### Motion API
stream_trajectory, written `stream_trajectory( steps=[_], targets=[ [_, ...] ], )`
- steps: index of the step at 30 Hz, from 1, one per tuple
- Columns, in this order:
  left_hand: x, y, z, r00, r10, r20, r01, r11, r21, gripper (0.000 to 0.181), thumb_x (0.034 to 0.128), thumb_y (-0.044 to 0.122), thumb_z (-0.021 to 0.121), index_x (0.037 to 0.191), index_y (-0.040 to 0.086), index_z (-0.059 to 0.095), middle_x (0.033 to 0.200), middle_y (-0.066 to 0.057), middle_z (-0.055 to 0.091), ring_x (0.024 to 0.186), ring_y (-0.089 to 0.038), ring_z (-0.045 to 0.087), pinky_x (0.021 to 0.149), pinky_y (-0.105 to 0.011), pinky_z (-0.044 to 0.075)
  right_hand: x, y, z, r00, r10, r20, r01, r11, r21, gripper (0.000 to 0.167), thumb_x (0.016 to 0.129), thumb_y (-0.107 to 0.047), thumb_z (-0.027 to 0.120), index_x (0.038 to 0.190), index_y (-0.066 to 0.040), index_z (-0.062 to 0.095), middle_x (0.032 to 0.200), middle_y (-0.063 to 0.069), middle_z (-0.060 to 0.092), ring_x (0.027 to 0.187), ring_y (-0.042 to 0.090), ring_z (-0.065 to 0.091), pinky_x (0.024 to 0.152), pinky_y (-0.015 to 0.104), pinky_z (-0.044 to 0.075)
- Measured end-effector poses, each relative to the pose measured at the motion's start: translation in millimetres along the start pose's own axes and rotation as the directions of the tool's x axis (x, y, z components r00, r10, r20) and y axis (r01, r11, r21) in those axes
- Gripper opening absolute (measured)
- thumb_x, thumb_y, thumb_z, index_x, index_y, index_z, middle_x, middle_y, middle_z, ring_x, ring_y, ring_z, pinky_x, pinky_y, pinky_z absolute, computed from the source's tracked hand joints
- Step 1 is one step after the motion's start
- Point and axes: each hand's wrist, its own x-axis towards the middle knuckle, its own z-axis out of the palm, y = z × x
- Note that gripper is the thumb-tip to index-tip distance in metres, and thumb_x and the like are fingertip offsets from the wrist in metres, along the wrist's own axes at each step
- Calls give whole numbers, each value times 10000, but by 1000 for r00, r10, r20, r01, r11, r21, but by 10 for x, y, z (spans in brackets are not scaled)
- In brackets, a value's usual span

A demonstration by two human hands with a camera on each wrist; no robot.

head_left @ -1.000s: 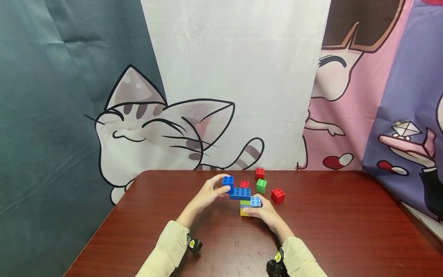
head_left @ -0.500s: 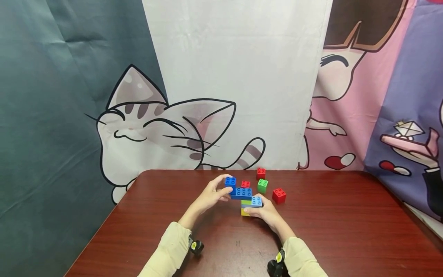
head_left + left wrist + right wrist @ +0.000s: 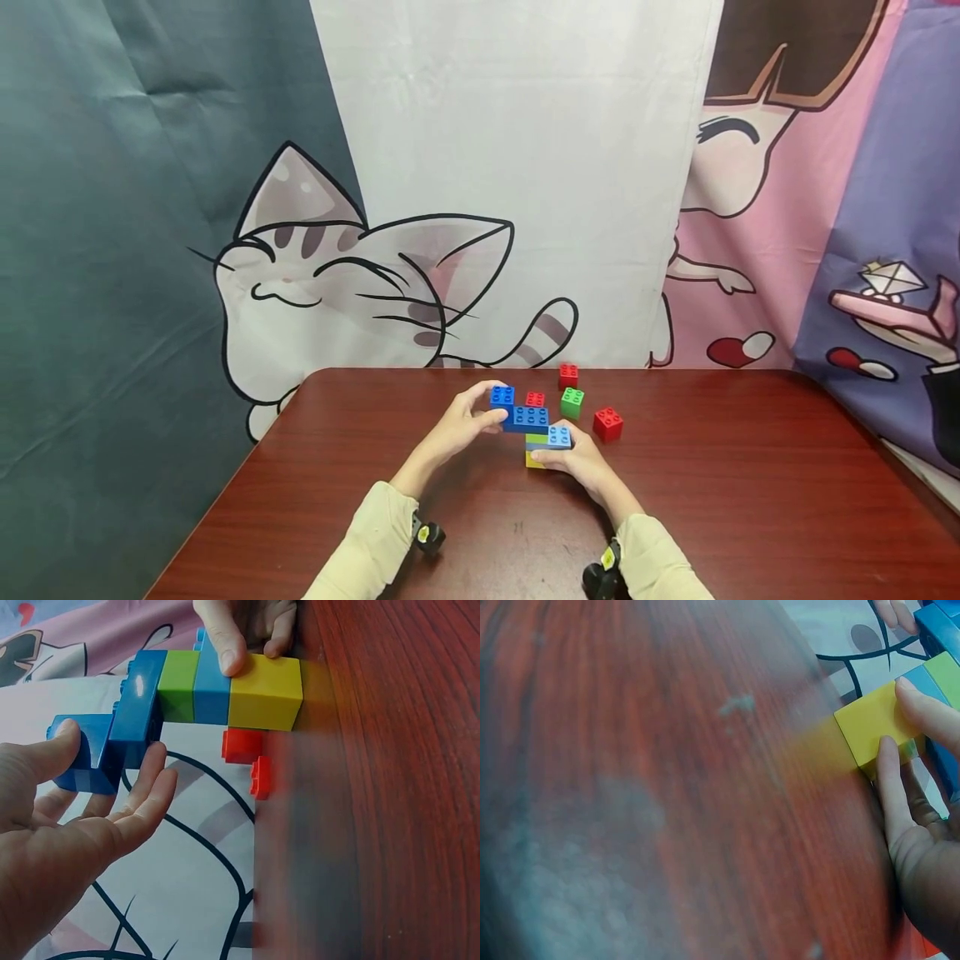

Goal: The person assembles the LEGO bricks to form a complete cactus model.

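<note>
The small dark blue brick [image 3: 502, 397] sits up at the left end of the long blue brick [image 3: 531, 420]. Under that come a lime brick [image 3: 177, 686], a light blue brick [image 3: 558, 437] and, at the bottom, a yellow brick [image 3: 266, 690]. It looks as if this tower stands on the worktop [image 3: 285, 500]. The left hand [image 3: 461, 425] pinches the small dark blue brick, with the thumb on one side and fingers behind. The right hand [image 3: 581, 462] grips the tower low down, at the yellow and light blue bricks.

The bricks look like hard plastic, so they should be light and stiff. They likely won't squash or break easily, but the shiny sides may be a bit slippery. The flat sides of the small brick look best to pinch. The tower is best held low, because the long brick pokes out to the left and could tip it. I can't tell if the small brick is clicked on tight.

A second ago, the small brick was a tiny bit higher and more to the left. Both hands keep the same hold. The whole head view has slid a little too.
</note>
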Motion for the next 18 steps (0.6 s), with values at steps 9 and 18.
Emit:
stream_trajectory(
  steps=[9, 18],
  targets=[
    [-15, -23, 50, 997, -55, -50, 54, 998, -29, 415, 938, 78, 623, 1334, 16, 516, 1144, -253, 585, 743, -147, 676, 880, -543, 554, -30, 35, 6, 1000, 16, -14, -16, 1000, -2, 466, 828, -195, 775, 1177, -42, 506, 1067, 68, 684, 894, 152, 638, 846, 307, 585],
    [-1, 26, 42, 997, -43, -67, 43, 999, -5, 397, 935, 85, 630, 1318, 29, 545, 1146, -251, 610, 816, -363, 690, 815, -481, 564, -14, 3, -1, 1000, 9, -13, -9, 1000, -3, 463, 826, -204, 777, 1170, -45, 510, 1073, 76, 686, 900, 157, 641, 861, 320, 583]
  ],
)
